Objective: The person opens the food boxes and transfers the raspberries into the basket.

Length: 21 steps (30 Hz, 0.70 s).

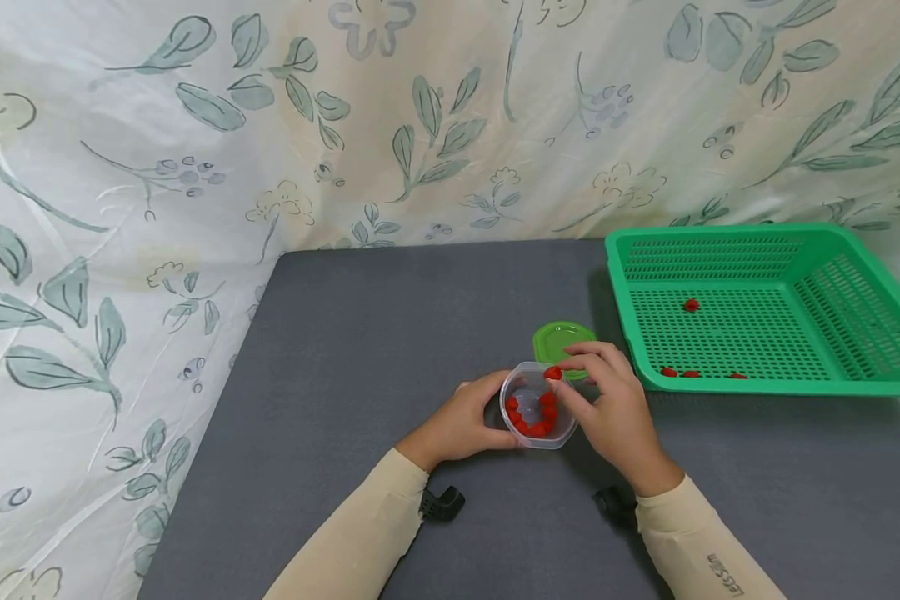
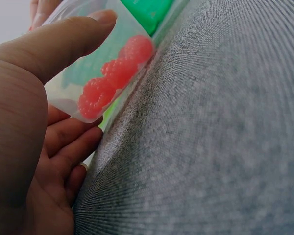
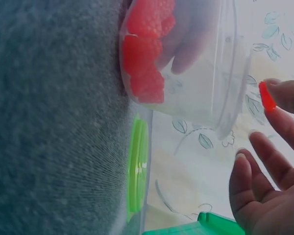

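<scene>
A clear plastic container stands on the dark cloth with several red raspberries along its bottom. My left hand grips its left side, thumb in front and fingers behind. In the left wrist view, the thumb lies across the container wall, near the raspberries. Above the container's far right rim, my right hand pinches one raspberry between thumb and index finger. The right wrist view shows that held raspberry apart from the rim, with the other fingers loosely spread.
Just behind the container lies a green lid, partly hidden by my right hand. A green basket stands at the right, with a few raspberries in it. Floral fabric hangs behind and to the left of the table.
</scene>
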Available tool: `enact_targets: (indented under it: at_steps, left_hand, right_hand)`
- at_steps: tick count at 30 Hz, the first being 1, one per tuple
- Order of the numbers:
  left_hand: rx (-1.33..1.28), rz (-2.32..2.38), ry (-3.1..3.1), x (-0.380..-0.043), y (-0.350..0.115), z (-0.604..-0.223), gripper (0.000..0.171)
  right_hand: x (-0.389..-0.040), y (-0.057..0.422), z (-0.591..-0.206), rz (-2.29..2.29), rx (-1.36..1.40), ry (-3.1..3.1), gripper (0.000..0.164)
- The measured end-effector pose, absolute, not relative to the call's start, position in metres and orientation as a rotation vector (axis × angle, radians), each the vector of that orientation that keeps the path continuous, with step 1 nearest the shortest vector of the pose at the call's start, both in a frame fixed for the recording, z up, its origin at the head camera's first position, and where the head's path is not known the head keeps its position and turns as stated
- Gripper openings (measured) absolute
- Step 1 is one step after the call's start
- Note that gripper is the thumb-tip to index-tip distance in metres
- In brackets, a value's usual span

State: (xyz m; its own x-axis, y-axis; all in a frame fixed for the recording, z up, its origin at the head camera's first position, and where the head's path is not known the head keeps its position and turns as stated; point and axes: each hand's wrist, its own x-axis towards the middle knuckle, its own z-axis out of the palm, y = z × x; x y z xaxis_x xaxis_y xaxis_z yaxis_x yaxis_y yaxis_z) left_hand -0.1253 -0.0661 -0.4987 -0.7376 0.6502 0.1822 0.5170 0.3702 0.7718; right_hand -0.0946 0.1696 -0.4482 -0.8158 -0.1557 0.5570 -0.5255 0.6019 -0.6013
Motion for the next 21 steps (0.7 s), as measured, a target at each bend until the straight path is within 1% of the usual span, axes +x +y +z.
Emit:
enact_targets:
  at_steps: [12,17,21]
  left_hand:
    - [1.097,1.336,2.464,-0.126,-0.064,-0.497,0.079]
    - [1.082,1.316,2.472,-0.125,-0.065,-0.497,0.079]
    - [1.086,1.323,2.465,-0.125,-0.066,-0.497,0.08]
  right_hand:
    - [-0.095,0.177,-0.436,1.131,0.505,-2.111,0.034]
    - [-0.098,0.184,-0.432,1.126,0.488,-2.023,0.032]
    - [-0.099,0.191,-0.429,1.102,0.421,-2.022,0.029]
